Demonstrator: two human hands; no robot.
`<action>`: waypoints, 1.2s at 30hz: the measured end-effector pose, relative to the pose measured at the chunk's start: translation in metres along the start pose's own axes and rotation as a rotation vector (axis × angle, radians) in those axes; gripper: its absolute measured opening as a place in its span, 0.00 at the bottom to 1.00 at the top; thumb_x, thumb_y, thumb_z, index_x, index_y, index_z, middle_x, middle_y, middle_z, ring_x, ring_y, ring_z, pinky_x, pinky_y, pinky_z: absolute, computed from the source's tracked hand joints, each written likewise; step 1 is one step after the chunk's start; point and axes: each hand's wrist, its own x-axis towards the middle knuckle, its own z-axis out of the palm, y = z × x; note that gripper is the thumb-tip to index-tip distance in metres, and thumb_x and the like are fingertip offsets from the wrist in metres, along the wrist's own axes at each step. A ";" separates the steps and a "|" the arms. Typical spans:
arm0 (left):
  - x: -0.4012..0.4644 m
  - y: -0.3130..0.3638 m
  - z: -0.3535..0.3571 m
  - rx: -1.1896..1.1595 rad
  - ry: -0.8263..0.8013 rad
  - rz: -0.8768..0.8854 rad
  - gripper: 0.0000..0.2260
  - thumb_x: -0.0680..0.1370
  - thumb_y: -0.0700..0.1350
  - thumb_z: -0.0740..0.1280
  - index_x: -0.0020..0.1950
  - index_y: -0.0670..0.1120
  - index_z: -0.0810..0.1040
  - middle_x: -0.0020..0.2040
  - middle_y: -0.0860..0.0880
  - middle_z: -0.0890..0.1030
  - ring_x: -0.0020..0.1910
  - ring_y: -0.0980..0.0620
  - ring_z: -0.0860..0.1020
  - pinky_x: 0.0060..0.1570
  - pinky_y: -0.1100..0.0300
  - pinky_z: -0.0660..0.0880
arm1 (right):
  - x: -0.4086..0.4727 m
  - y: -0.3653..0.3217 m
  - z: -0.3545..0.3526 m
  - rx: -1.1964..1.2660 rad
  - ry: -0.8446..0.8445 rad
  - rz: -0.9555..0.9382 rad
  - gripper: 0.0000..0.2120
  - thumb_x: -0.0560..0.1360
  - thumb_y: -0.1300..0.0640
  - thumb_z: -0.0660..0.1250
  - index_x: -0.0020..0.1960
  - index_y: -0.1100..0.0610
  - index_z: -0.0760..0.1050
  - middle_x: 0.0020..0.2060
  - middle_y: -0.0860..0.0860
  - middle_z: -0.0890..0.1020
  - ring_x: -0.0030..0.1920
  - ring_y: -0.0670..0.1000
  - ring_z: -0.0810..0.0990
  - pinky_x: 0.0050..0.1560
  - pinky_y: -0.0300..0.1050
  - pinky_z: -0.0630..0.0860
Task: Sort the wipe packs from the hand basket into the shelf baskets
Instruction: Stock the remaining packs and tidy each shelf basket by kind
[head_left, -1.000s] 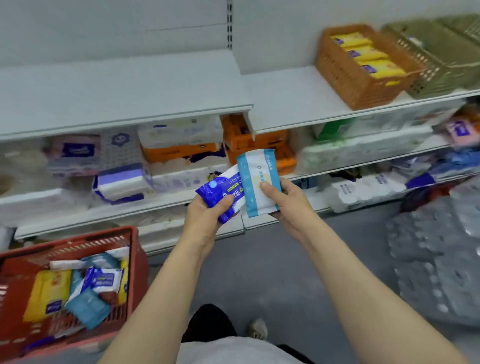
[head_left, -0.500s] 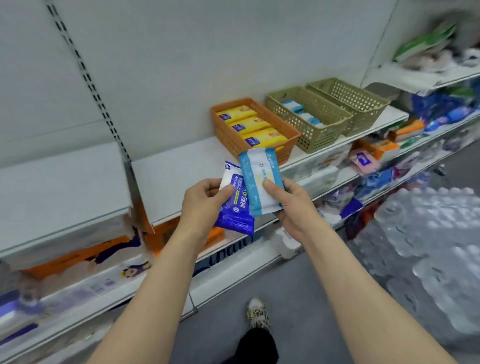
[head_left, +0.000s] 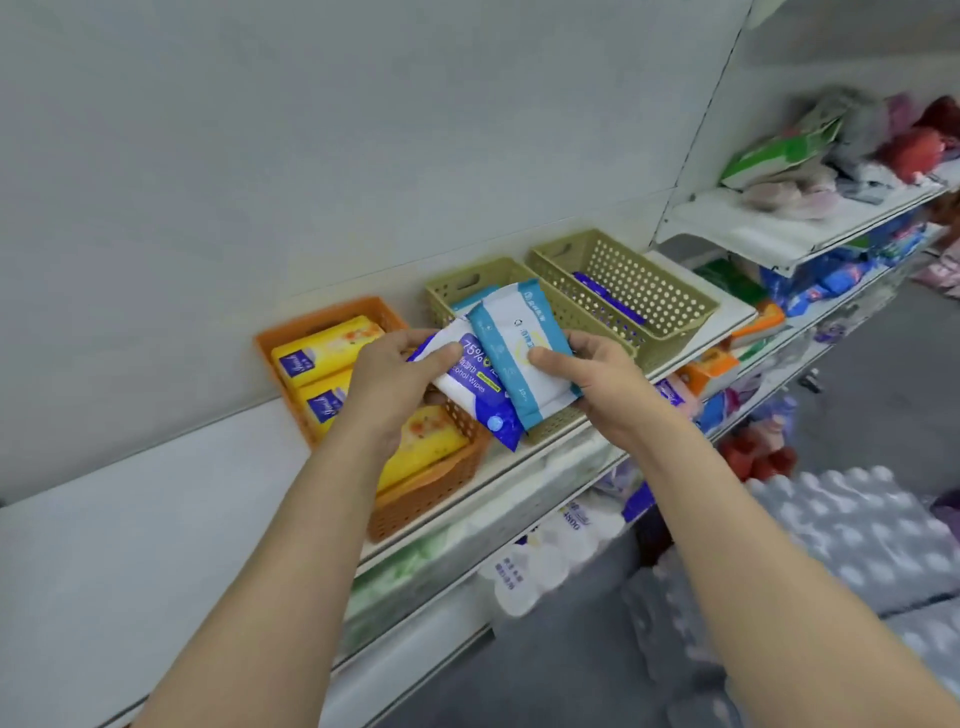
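My left hand grips a dark blue and white alcohol wipe pack. A light blue and white wipe pack overlaps it, held by my right hand with the thumb on its face. Both packs hover above the shelf baskets. The orange basket at the left holds yellow packs. The middle olive basket sits mostly hidden behind the packs, with a light blue pack inside. The right olive basket holds a dark blue pack. The hand basket is out of view.
The white shelf stretches bare to the left of the baskets. Lower shelves carry tissue and wipe goods. Wrapped bottle cases stand on the floor at the right. A higher shelf at the right carries soft packages.
The view has swung right and closer to the shelf baskets, and the red hand basket has left the view. Both hands have carried the two packs up over the baskets.
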 end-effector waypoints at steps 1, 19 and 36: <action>0.010 0.000 0.007 0.007 0.020 0.000 0.06 0.74 0.42 0.74 0.47 0.48 0.78 0.44 0.45 0.85 0.36 0.53 0.83 0.38 0.54 0.82 | 0.013 -0.004 -0.011 0.003 -0.003 -0.013 0.12 0.73 0.61 0.73 0.56 0.60 0.79 0.51 0.57 0.85 0.47 0.54 0.85 0.43 0.45 0.81; 0.091 -0.004 0.085 -0.342 0.770 0.041 0.14 0.77 0.41 0.71 0.60 0.39 0.75 0.55 0.41 0.82 0.51 0.47 0.82 0.49 0.50 0.81 | 0.236 0.010 -0.062 -1.240 -0.581 -0.325 0.19 0.70 0.49 0.76 0.60 0.51 0.81 0.57 0.50 0.82 0.58 0.51 0.78 0.59 0.42 0.72; 0.116 -0.017 0.196 -0.308 0.598 0.067 0.10 0.76 0.41 0.72 0.55 0.42 0.76 0.47 0.46 0.85 0.44 0.50 0.85 0.37 0.60 0.80 | 0.265 -0.081 -0.102 -0.888 -0.808 -0.459 0.12 0.71 0.45 0.74 0.52 0.46 0.80 0.48 0.42 0.85 0.47 0.41 0.83 0.48 0.42 0.80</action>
